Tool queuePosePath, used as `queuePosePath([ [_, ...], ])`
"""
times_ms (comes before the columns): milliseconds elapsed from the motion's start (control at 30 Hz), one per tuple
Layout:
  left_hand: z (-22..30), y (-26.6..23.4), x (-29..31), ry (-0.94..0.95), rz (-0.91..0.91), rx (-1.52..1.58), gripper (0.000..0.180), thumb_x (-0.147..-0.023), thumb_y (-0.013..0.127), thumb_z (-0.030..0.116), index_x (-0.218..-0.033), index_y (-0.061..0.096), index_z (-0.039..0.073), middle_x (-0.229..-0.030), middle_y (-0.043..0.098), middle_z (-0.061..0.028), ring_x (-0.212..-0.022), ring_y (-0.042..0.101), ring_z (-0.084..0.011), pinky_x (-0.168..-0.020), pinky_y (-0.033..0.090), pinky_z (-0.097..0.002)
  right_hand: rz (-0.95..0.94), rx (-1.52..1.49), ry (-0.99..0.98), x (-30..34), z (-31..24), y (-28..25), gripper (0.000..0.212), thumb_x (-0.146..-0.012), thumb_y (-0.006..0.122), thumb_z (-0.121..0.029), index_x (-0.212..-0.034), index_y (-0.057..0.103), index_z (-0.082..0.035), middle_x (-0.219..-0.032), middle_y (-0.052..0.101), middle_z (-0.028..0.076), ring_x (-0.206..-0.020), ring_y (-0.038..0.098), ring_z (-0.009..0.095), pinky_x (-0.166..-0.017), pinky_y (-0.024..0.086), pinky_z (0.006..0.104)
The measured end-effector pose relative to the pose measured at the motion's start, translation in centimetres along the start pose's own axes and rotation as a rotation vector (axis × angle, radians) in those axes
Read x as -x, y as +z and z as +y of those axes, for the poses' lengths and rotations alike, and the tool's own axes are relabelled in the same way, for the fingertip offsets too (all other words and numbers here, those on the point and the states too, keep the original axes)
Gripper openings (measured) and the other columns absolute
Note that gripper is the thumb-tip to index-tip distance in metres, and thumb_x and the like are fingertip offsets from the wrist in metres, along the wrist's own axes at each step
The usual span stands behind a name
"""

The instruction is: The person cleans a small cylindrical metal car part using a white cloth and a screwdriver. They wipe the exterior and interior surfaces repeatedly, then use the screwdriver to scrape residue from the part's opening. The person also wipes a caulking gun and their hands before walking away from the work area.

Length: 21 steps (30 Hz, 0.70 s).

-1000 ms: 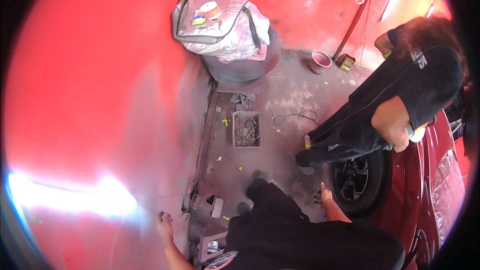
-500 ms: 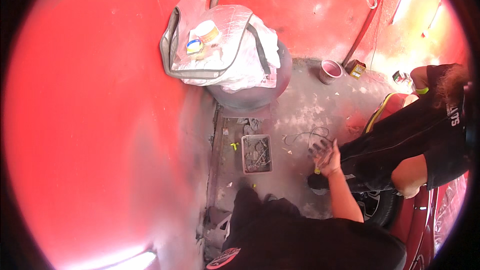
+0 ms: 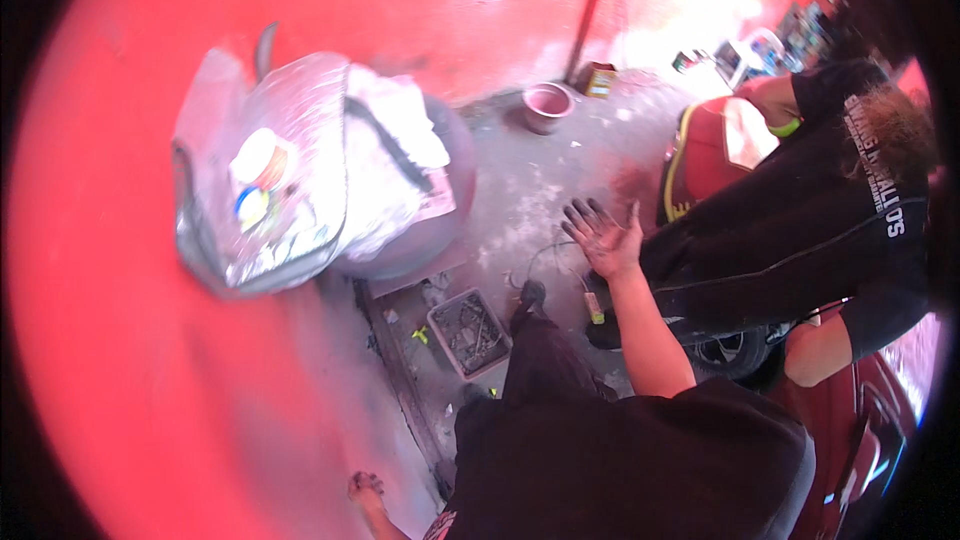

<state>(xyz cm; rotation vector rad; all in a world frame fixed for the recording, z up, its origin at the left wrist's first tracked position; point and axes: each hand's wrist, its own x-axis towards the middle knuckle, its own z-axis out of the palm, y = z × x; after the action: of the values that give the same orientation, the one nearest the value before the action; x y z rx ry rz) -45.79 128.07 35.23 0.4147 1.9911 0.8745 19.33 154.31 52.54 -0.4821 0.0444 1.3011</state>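
Observation:
My right hand (image 3: 606,242) is raised over the floor, palm up, its fingers spread and blackened with dirt. Nothing lies in it. At the lower left, my left hand (image 3: 367,489) hangs beside the red wall, small in view, its fingers loosely bent and no object visible in it. Below my right hand a thin dark cable (image 3: 545,258) loops on the floor, near a small yellowish block (image 3: 594,308). Close to my foot stands a grey plastic basket (image 3: 434,328) with tools and bits in it.
A dark drum (image 3: 456,130) on the left bears a plastic-covered bag (image 3: 300,105) and a white tub (image 3: 258,155). A co-worker in black (image 3: 740,230) bends between a red panel (image 3: 700,155) and a dark red car (image 3: 850,420). A pink bucket (image 3: 547,120) stands by the back wall (image 3: 480,20).
My view has swung to the right and I have stepped forward. My right hand has risen and its fingers have spread. My left hand has come into view at the lower left.

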Motion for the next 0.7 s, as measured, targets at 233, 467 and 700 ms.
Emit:
queuePosePath([
  [233, -4.4, 8.1, 1.1, -0.372, -0.156, -0.307, 0.023, -0.096, 0.056, 0.019, -0.11, 0.055, 0.001, -0.084, 0.064, -0.0125, -0.061, 0.062, -0.021, -0.048, 0.049, -0.0328, -0.292, -0.111, 0.068, -10.7, -6.5, 2.7, 0.107, -0.08, 0.054, -0.075, -0.144, 0.03, 0.008, -0.152, 0.027, 0.029, -0.139, 0.03, 0.048, -0.114, 0.021, 0.0643],
  [467, 7.8, 23.6, 1.9, -0.226, -0.285, -0.584, 0.024, -0.095, 0.058, 0.017, -0.111, 0.058, -0.001, -0.088, 0.066, -0.0133, -0.067, 0.064, -0.0215, -0.055, 0.051, -0.0341, -0.295, -0.04, 0.173, -24.5, -13.7, 4.5, 0.112, -0.077, 0.05, -0.082, -0.149, 0.026, 0.001, -0.154, 0.029, 0.025, -0.14, 0.03, 0.046, -0.112, 0.02, 0.0683],
  [700, 26.8, 42.1, -3.3, 0.194, -0.395, -0.548, 0.026, -0.093, 0.06, 0.015, -0.111, 0.06, -0.004, -0.093, 0.067, -0.0142, -0.073, 0.066, -0.022, -0.061, 0.054, -0.0354, 0.234, 0.256, 0.138, -34.7, -17.0, -0.4, 0.099, -0.087, 0.046, -0.074, -0.152, 0.022, -0.003, -0.153, 0.03, 0.022, -0.138, 0.035, 0.042, -0.108, 0.033, 0.0623],
])
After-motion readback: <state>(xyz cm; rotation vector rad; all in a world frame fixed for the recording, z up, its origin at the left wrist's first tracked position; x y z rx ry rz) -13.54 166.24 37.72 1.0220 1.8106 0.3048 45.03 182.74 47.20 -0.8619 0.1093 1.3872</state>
